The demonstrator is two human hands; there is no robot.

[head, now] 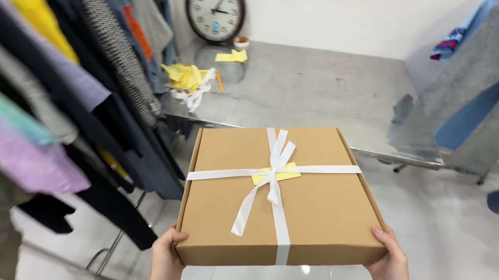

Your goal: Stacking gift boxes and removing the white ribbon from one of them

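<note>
Room: steel bench point(328, 93) ahead, wall clock point(215, 7) propped on it, clothes rack point(52, 76) alongside.
Box point(280, 199): flat cardboard, white ribbon point(276, 161), held level before the bench.
Left hand point(165, 264): closed on near-left corner.
Right hand point(390, 269): closed on near-right corner.

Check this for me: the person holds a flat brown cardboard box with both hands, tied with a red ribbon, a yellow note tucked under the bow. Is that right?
Not quite. The ribbon is white, not red, as the head view shows. The rest holds: the left hand and right hand hold the flat brown cardboard box at its near corners, and a yellow note sits under the bow.
</note>
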